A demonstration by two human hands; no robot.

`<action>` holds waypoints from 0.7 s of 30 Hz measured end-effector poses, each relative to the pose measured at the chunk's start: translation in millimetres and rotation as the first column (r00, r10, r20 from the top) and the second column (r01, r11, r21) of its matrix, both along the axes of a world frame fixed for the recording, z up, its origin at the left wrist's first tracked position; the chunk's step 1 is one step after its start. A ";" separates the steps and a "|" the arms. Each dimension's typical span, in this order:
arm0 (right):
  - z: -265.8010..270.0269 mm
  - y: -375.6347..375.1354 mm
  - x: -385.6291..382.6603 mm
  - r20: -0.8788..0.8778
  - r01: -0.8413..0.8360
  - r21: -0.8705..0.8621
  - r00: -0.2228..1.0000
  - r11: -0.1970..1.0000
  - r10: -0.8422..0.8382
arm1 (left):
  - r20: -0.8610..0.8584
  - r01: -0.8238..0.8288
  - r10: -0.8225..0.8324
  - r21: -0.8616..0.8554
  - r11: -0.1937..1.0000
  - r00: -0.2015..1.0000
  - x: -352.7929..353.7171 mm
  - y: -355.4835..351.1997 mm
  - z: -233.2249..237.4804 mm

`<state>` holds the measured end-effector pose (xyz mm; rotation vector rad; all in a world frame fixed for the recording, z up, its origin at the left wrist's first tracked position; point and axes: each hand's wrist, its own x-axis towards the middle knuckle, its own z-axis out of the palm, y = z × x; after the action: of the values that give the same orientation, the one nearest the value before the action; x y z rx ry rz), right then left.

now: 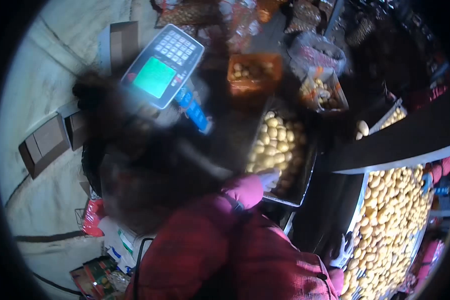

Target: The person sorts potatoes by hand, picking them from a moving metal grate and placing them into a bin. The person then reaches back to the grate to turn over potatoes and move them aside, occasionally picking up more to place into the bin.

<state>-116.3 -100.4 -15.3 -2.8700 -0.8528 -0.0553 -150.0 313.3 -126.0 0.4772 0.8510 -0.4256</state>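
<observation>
My left hand (269, 179), in a pale glove and a pink sleeve, is at the near left corner of a dark crate (305, 185), overlapping its rim. Its fingers are too blurred and dim to tell whether they grip. Yellowish potatoes (275, 140) fill the crate, lit on the left and shadowed on the right. Lower right, my right hand (342, 251), gloved too, has its fingers apart at the near edge of a wide bed of potatoes (390, 220). No potato shows in its grasp.
Left of the crate stands a scale display (162, 65) with a lit green screen on a blue post (195, 112). Beyond are an orange crate (255, 75) and a white box (330, 90) of potatoes. Cardboard boxes (45, 142) line the left. A dark beam (390, 142) crosses at right.
</observation>
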 end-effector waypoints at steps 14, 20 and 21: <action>-3.4 -4.6 -2.7 -0.011 0.039 0.008 0.999 0.999 -0.039 | 0.268 -0.009 -0.109 0.404 0.914 0.957 -24.3 -37.1 -12.4; -3.0 -2.6 -2.2 -0.044 0.089 -0.007 0.995 0.996 -0.090 | 0.238 0.058 -0.195 0.484 0.873 0.951 -27.3 -38.7 9.6; -4.2 -4.1 -2.2 -0.042 0.070 0.021 0.997 0.997 -0.069 | 0.207 0.081 -0.202 0.477 0.875 0.957 -27.6 -38.2 12.6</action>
<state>-118.5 -104.5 -19.4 -2.8689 -0.7403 -0.0138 -177.5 275.1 -113.4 1.0252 0.6680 -0.2837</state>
